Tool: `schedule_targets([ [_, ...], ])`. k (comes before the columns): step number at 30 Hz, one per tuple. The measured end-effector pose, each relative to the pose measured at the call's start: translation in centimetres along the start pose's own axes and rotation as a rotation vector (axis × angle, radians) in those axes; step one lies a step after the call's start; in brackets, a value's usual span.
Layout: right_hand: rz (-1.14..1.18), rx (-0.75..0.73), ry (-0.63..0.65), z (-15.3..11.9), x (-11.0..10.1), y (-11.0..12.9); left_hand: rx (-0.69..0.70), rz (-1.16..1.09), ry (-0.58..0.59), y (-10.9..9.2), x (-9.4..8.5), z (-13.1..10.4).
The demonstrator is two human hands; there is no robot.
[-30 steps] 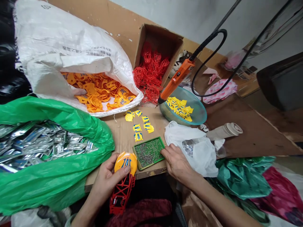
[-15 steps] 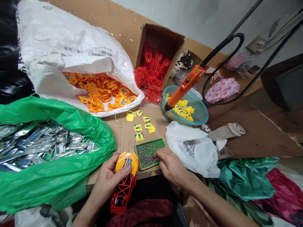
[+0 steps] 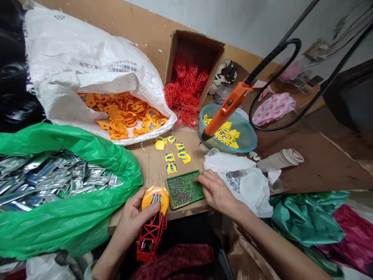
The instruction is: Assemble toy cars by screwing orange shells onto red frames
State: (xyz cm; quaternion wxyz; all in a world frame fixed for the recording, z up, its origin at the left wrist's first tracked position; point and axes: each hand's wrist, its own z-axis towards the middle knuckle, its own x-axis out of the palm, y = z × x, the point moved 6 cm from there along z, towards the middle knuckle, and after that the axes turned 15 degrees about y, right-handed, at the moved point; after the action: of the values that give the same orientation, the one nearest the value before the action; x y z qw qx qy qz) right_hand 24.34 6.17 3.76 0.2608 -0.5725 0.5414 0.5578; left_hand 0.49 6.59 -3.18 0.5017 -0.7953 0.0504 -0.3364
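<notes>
My left hand [image 3: 134, 212] grips a toy part, its thumb lying across a glossy orange-yellow cover [image 3: 154, 195] with blue print. A red plastic lattice frame [image 3: 151, 232] hangs below that cover, tilted toward my lap. Beside it, a green tray [image 3: 171, 208] of small metal screws [image 3: 182, 189] lies on the table's front edge. My right hand [image 3: 217, 193] is at the tray's right rim, fingers bent and drawn together; whatever is between the fingertips is too small to make out. Several yellow printed pieces [image 3: 171, 168] lie behind the tray.
An orange electric screwdriver [image 3: 227, 109] hangs over a bowl [image 3: 247, 146] of yellow pieces. A white sack [image 3: 96, 50] holds orange parts, a green bag [image 3: 122, 155] silvery ones. Red frames [image 3: 188, 89] spill from a cardboard box [image 3: 215, 48]. A white plastic bag [image 3: 256, 190] sits right.
My right hand has shifted slightly right and up, from over the screws to the tray's right rim. My left hand keeps hold of the toy part, almost unmoved.
</notes>
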Motion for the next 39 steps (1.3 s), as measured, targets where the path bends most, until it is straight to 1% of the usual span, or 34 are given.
schedule_targets([
  [2,-0.062,-0.073,0.07,-0.2,-0.4,-1.2,-0.007,-0.005,-0.013,-0.1,0.1,-0.1],
  [5,-0.161,-0.165,0.17,-0.5,-0.2,-2.3,0.0,-0.002,-0.031,-0.3,0.2,-0.1],
  [9,-0.299,-0.242,0.224,-0.5,0.1,-3.1,0.017,0.017,-0.059,-0.5,0.2,-0.1],
  [13,-0.323,-0.335,0.244,-1.0,0.3,-2.9,0.026,0.042,-0.045,-0.6,0.4,-0.1],
  [18,-0.284,-0.378,0.197,-3.3,0.4,-1.0,0.059,0.048,-0.096,-0.9,0.5,-0.3],
  [22,-0.292,-0.416,0.144,-5.0,1.1,1.0,0.047,0.079,-0.081,-0.9,0.5,-0.2],
  [27,-0.251,-0.444,0.043,-6.2,2.3,2.6,0.076,0.066,-0.126,-1.0,0.5,-0.2],
  [29,-0.239,-0.441,0.028,-6.6,2.7,3.2,0.082,0.048,-0.139,-0.9,0.6,-0.2],
  [33,-0.207,-0.37,0.027,-7.0,3.0,4.6,0.09,0.032,-0.132,-0.8,0.7,-0.3],
  [36,-0.155,-0.276,-0.035,-6.6,3.0,5.6,0.09,0.041,-0.111,-0.8,0.5,-0.2],
  [39,-0.103,-0.178,-0.105,-5.4,3.5,6.4,0.095,0.058,-0.083,-0.7,0.3,0.0],
])
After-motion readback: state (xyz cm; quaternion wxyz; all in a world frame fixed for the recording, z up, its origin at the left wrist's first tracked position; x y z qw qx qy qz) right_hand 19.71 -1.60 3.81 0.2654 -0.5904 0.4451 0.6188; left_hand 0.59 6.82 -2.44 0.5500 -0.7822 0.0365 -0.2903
